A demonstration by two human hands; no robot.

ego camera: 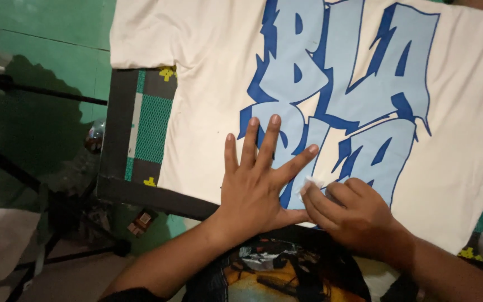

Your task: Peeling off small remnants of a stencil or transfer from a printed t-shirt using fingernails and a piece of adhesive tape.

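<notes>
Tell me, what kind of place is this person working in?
Probably a small shirt-printing workshop. A white T-shirt with big blue lettering lies on a green cutting mat; the left hand presses it flat, and the right hand pinches a small white scrap at the print.

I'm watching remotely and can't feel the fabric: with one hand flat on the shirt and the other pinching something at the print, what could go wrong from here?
1. The right hand pinches a small white piece at the blue print; a hard pull might lift or tear the print.
2. The left hand pins only one spot, so the white shirt could bunch or wrinkle nearby.
3. The shirt overhangs the mat near the table edge and may slide.
</notes>
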